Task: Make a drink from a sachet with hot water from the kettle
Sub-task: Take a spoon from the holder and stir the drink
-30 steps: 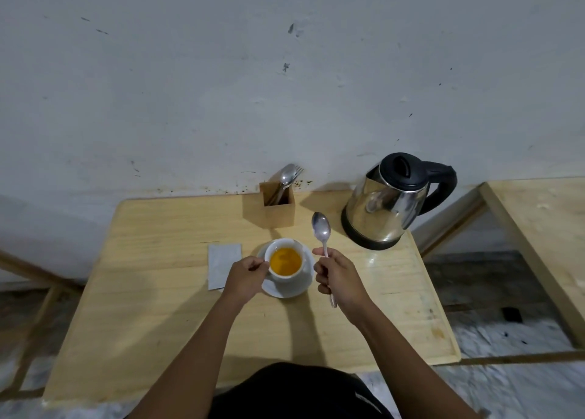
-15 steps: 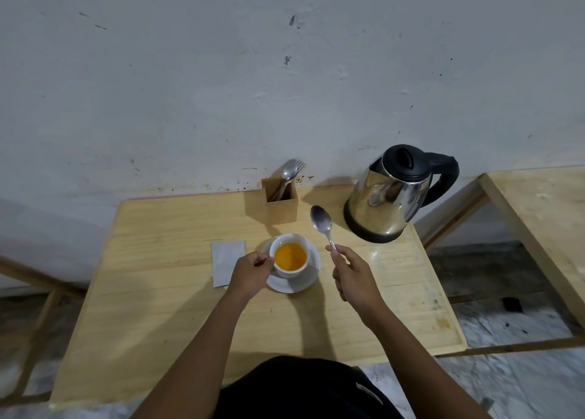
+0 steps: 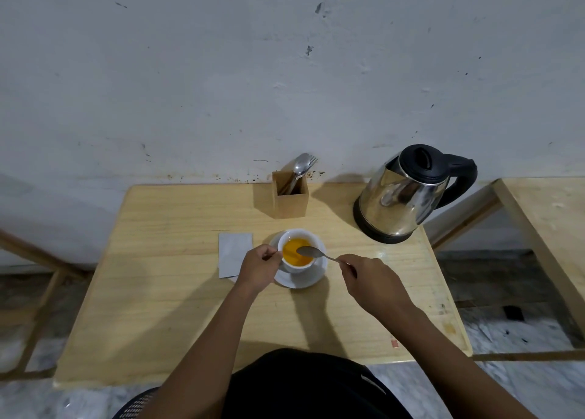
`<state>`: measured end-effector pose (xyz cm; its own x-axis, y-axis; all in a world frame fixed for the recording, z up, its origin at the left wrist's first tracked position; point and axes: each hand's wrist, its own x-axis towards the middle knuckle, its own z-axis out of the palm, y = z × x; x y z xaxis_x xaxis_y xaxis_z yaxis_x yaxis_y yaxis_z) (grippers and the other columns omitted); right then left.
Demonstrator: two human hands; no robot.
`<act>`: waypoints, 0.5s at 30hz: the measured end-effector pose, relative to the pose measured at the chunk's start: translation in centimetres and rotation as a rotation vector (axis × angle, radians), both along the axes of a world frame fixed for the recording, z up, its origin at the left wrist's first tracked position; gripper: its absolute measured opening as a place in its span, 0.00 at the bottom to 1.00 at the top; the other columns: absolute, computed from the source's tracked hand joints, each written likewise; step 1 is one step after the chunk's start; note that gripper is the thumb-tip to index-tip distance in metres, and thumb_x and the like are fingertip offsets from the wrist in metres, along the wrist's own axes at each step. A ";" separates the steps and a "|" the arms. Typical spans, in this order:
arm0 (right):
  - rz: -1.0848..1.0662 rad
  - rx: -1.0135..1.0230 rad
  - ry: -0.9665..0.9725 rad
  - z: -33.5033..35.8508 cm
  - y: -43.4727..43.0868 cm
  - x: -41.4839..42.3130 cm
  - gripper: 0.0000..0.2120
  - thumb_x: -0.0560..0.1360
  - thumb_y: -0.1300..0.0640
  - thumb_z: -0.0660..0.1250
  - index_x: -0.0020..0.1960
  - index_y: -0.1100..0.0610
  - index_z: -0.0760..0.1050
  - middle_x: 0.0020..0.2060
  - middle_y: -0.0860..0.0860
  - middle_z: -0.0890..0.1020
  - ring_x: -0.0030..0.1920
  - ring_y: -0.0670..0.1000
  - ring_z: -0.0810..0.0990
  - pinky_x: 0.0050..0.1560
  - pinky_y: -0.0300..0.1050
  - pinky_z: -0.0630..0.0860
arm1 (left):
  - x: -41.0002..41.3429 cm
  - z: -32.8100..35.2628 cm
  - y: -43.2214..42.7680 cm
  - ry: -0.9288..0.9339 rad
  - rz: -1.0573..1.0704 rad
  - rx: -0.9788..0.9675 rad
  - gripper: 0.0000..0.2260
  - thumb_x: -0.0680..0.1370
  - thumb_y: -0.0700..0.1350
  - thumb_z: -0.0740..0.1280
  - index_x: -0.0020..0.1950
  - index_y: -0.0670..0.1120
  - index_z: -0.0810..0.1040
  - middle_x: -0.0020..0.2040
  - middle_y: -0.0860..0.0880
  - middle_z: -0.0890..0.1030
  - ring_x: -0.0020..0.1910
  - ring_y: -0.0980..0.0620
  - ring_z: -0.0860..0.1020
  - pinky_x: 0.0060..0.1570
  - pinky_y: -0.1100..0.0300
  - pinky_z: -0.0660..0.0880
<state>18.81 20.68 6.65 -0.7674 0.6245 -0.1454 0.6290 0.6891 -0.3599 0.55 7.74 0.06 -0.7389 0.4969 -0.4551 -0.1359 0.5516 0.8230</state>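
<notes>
A white cup (image 3: 299, 267) of orange drink stands on a white saucer (image 3: 311, 278) in the middle of the wooden table (image 3: 177, 292). My left hand (image 3: 258, 268) pinches the cup's handle on its left side. My right hand (image 3: 368, 279) grips the handle of a metal spoon (image 3: 311, 252), whose bowl hovers over the drink at the cup's right rim. A grey sachet (image 3: 233, 254) lies flat left of the cup, partly under my left hand. The steel kettle (image 3: 403, 197) with black lid and handle stands at the back right.
A small wooden holder (image 3: 290, 198) with cutlery stands against the wall behind the cup. A second wooden table (image 3: 550, 225) is to the right across a gap. The wall runs directly behind the table.
My right hand has tipped the spoon from upright beside the cup down to lie across the cup's rim. The left hand has stayed on the handle.
</notes>
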 end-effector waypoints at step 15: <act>0.389 0.381 -0.412 2.8 0.2 -8.8 0.10 0.78 0.61 0.58 0.52 0.55 0.77 0.37 0.50 0.76 0.35 0.52 0.73 0.31 0.43 0.64 | 0.2 0.1 0.0 -0.016 -0.006 -0.028 0.07 0.78 0.46 0.64 0.45 0.45 0.80 0.39 0.51 0.79 0.42 0.51 0.77 0.51 0.48 0.79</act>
<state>10.01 20.92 9.43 -0.8756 0.3800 -0.2983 0.3437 0.9239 0.1681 0.75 7.78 0.12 -0.7284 0.4886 -0.4804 -0.1451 0.5752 0.8050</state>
